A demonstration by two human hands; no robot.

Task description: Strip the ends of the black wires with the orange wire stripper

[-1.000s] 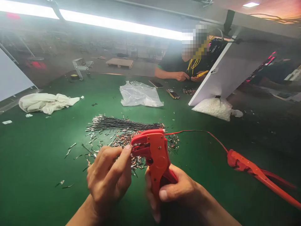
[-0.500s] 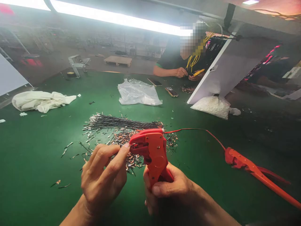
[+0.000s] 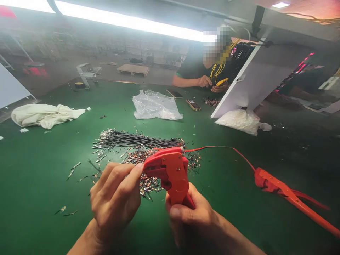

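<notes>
Your right hand point(image 3: 191, 216) is closed tight around the handles of the red pliers point(image 3: 171, 173), holding them upright above the green table point(image 3: 39, 170) with the head pointing left. Your left hand point(image 3: 115, 198) is curled, with the index fingertip and thumb drawn together right at the mouth of the pliers and touching the head. Whether they pinch anything there is too small to tell.

Just behind the pliers lies a scattered pile of small metal pieces point(image 3: 145, 157), and beyond that a bundle of black wires point(image 3: 138, 141) stretched across the table. A red wire point(image 3: 220, 148) runs from behind the pliers' head off to the right, toward a second pair of red pliers point(image 3: 287, 193) lying flat on the table, well apart from your hands.

Farther back sit a clear plastic bag point(image 3: 156, 106), a crumpled white cloth point(image 3: 45, 115) at the left, and a white sack point(image 3: 239, 121) below a slanted white board point(image 3: 252, 81). 2 phones point(image 3: 193, 104) lie near a person across the table, whose hands point(image 3: 204, 82) are close together on something yellow.
</notes>
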